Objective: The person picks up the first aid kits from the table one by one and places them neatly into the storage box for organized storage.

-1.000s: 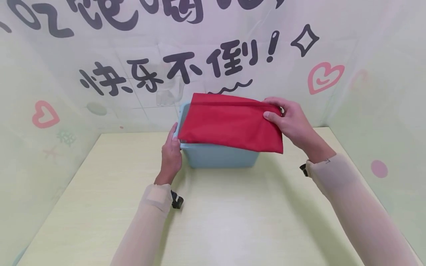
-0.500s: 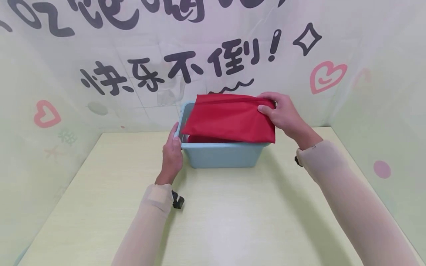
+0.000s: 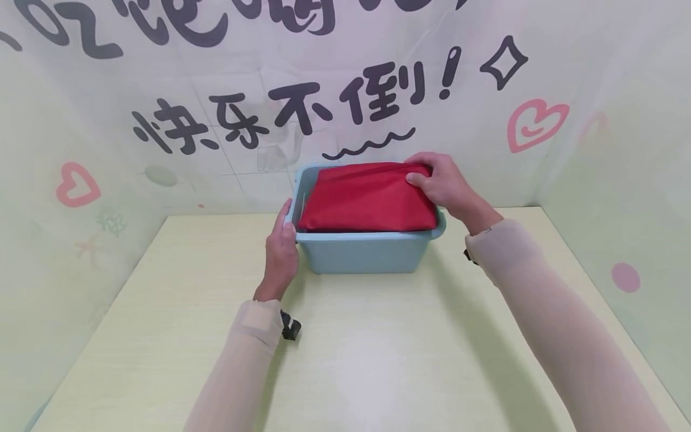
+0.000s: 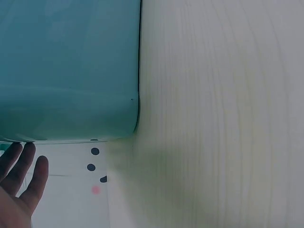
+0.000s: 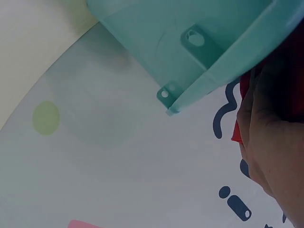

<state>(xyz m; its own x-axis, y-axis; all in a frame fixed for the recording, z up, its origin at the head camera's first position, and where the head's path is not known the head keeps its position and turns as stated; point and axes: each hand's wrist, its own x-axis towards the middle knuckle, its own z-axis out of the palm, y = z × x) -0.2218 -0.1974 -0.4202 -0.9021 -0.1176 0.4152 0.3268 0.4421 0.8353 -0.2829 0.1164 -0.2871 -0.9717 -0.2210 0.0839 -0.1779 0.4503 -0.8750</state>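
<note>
A light blue plastic storage bin (image 3: 361,252) stands on the table near the back wall. My left hand (image 3: 281,249) holds its left end, thumb at the front corner of the rim; in the left wrist view, fingers (image 4: 38,183) reach along the bin's side. A red fabric pouch (image 3: 369,201) lies in the bin's opening, its lower edge just inside the front rim. My right hand (image 3: 445,185) pinches the pouch's upper right corner, thumb in front and fingers behind. In the right wrist view, this hand (image 5: 273,142) is beside the rim, with most of the pouch hidden.
The pale wooden table (image 3: 345,348) stretches out in front of the bin. Behind it rises a white wall sheet (image 3: 227,162) with dark lettering and pink hearts. Side panels bound the table on the left and right. Something pale shows inside the bin's left end.
The right hand has moved left and slightly down, bringing the red pouch from over the front rim to within the bin's opening. The left hand has stayed at the bin's left end.
</note>
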